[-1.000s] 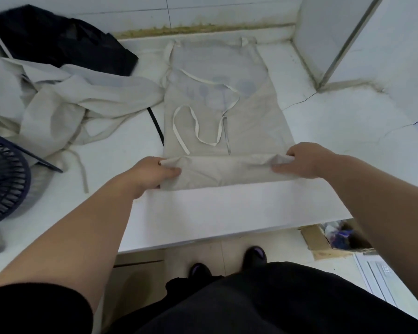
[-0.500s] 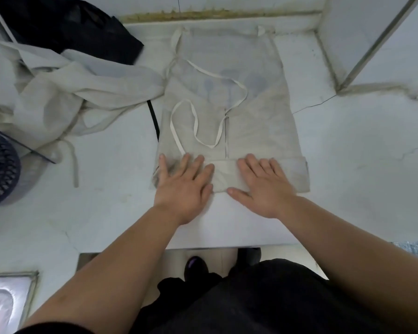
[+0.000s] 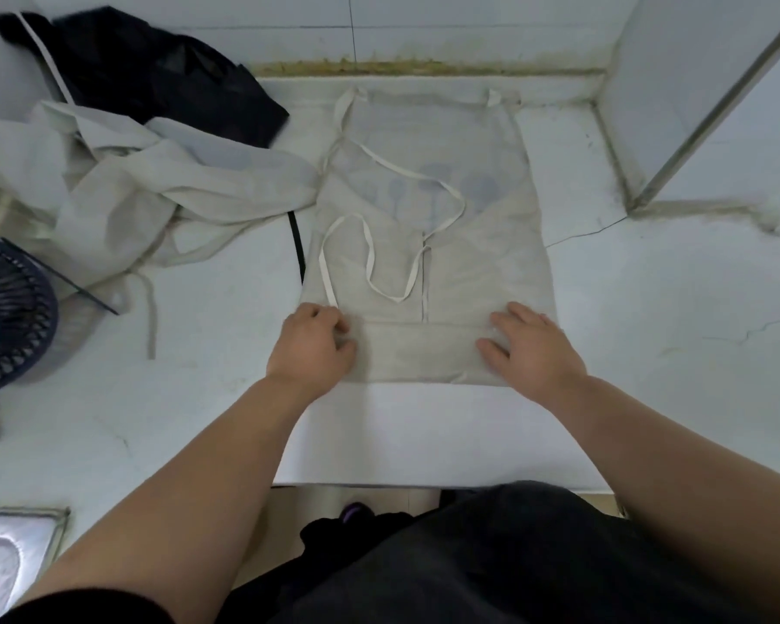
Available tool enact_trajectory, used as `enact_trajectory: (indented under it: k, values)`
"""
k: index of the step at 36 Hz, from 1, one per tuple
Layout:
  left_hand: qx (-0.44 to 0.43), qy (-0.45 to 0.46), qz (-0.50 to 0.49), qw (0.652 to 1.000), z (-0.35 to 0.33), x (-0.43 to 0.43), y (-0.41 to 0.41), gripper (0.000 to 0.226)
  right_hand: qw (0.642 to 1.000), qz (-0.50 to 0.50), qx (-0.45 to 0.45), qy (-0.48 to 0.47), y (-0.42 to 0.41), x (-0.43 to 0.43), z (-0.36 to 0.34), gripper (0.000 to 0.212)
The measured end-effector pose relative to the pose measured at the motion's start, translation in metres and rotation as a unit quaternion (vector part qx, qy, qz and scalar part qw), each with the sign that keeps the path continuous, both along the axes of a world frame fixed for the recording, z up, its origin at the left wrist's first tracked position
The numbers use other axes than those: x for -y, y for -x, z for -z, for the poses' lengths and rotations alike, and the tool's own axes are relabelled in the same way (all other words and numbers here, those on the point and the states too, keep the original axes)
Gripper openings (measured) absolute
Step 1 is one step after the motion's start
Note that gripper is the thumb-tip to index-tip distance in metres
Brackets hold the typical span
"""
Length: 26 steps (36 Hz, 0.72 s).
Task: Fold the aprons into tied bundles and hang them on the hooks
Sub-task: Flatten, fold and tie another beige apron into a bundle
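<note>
A beige apron [image 3: 482, 258] lies flat on the white counter [image 3: 649, 353], its sides folded inward. Its white strap [image 3: 370, 258] loops loosely across the top. The near edge is turned up into a narrow folded band [image 3: 417, 351]. My left hand [image 3: 309, 351] is at the band's left end, fingers curled and pinching the fabric close to the strap's end. My right hand [image 3: 532, 349] rests on the band's right end with fingers spread and fairly straight. No hooks are visible.
A crumpled beige apron heap [image 3: 154, 195] and a black garment [image 3: 154, 69] fill the counter's back left. A dark fan [image 3: 5, 308] stands at the left edge, a metal sink corner [image 3: 10, 547] at lower left. A wall column [image 3: 694, 105] juts in at back right.
Both hands slid outward from the middle of the folded band to its two ends. The left hand's fingers went from flat to curled on the fabric.
</note>
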<state>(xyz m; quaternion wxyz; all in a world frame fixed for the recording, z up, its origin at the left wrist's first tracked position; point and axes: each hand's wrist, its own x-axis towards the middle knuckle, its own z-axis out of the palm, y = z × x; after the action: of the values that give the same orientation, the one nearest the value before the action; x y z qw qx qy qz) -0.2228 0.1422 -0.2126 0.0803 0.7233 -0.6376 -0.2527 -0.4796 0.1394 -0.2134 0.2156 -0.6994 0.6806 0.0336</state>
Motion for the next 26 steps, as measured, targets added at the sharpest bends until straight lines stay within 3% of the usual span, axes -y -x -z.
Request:
enact_trajectory:
  k: [4, 10, 18, 21, 26]
  values:
    - [0.016, 0.013, -0.024, 0.999, -0.005, 0.01, -0.005, 0.038, 0.999, 0.021, 0.027, -0.018, -0.001, 0.012, -0.011, 0.058]
    - [0.005, 0.053, 0.06, 0.997, -0.018, 0.041, 0.009, 0.048, 0.997, 0.052, 0.053, 0.015, -0.009, 0.049, -0.031, 0.046]
    - [0.017, -0.004, 0.162, 0.987, -0.012, 0.077, 0.021, 0.054, 0.996, 0.041, 0.081, 0.027, -0.012, 0.097, -0.037, 0.042]
    - [0.01, -0.042, 0.184, 0.982, -0.002, 0.087, 0.023, 0.049, 0.997, 0.022, 0.072, 0.021, -0.014, 0.117, -0.031, 0.044]
    - [0.03, -0.045, 0.19, 0.98, 0.004, 0.104, 0.018, 0.021, 0.998, 0.002, 0.058, -0.032, -0.021, 0.149, -0.015, 0.056]
